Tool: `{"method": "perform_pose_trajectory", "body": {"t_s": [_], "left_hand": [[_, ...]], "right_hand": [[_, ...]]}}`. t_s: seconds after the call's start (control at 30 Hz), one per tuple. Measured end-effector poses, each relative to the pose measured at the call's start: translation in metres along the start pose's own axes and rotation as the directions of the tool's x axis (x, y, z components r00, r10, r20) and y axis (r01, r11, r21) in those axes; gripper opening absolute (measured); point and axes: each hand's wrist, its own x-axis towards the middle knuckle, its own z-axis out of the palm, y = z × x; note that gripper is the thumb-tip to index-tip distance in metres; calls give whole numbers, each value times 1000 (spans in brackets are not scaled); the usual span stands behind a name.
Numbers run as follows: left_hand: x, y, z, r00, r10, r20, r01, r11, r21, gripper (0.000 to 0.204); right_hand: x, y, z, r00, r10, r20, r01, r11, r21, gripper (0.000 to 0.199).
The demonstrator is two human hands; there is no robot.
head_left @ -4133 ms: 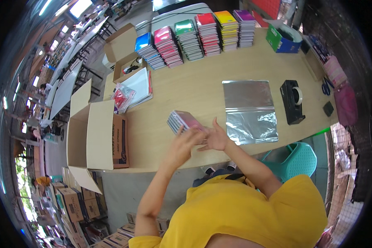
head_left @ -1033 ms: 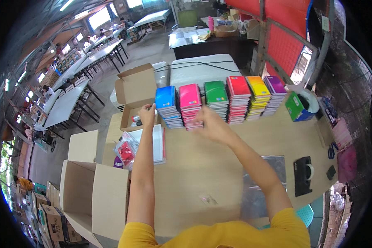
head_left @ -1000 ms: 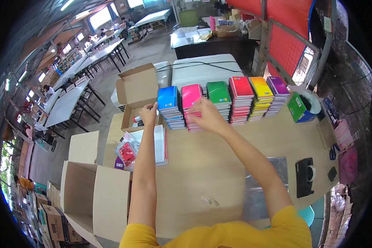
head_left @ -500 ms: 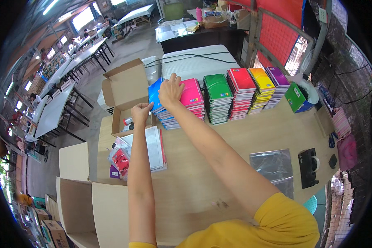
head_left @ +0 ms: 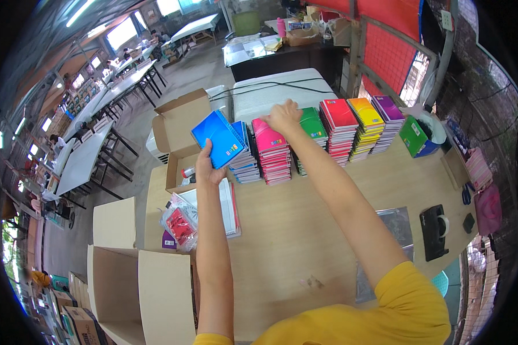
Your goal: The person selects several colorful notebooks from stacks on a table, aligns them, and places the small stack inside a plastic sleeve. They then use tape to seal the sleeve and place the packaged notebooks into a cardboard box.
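Head view: open workshop hall, long wooden table point(head_left: 305, 230) with a row of coloured notebook stacks along its far edge. One blue notebook point(head_left: 217, 138) is lifted off the blue stack point(head_left: 244, 158); the other colours appear unpicked. Left hand point(head_left: 206, 169) is clamped on that notebook's lower edge. Right hand point(head_left: 282, 117), fingers curled, rests atop the pink stack point(head_left: 272, 152), just right of the blue stack.

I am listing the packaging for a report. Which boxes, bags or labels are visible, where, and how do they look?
Small open brown cardboard box: table's far left, flaps up.
Large open brown cardboard carton: near left, flaps upright.
Clear plastic bag with red contents: beside the white stack.
Small multicoloured label: on the blue spiral notebook in the left hand.
Green and blue box: far right.
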Motion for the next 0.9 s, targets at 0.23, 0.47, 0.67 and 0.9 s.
{"method": "perform_pose_trajectory", "body": {"t_s": [0.23,0.47,0.67,0.9], "left_hand": [[1,-47,2,999,5,-37,-6,1000,-29,46],[-15,-39,-2,993,95,-65,-87,990,114,50],[-26,-44,20,961,-60,271,116,974,-194,58],[-14,-79,25,974,-53,220,92,981,-172,36]], "right_hand": [[-3,15,22,956,294,18,-294,953,71,40],[-5,12,10,968,238,-84,-177,878,444,37],[-23,-14,-26,952,-55,302,-194,654,731,49],[3,125,-42,959,213,-187,-179,967,181,33]]}}
